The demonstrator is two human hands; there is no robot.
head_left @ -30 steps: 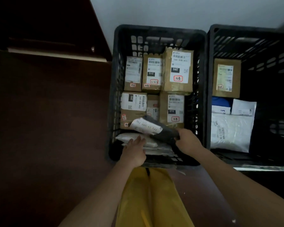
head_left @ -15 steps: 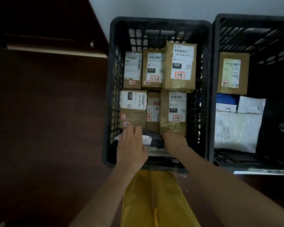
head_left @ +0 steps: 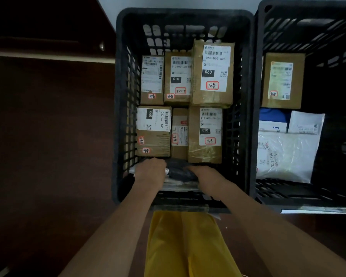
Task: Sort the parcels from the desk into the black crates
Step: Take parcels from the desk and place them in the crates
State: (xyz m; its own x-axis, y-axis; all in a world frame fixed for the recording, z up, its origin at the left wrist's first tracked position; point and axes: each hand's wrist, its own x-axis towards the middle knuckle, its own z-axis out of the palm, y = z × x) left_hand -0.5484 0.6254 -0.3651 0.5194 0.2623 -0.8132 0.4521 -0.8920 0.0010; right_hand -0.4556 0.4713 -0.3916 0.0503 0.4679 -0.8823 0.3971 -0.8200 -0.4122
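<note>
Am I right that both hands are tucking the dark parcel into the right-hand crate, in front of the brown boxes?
Not quite. The head view shows both hands, left hand and right hand, pressing the dark parcel into the left-hand crate, in front of the brown boxes.

Bare forearms with no sleeves end in the left hand and right hand; yellow trousers below.

pale wall, dark wooden floor, dim light
</note>
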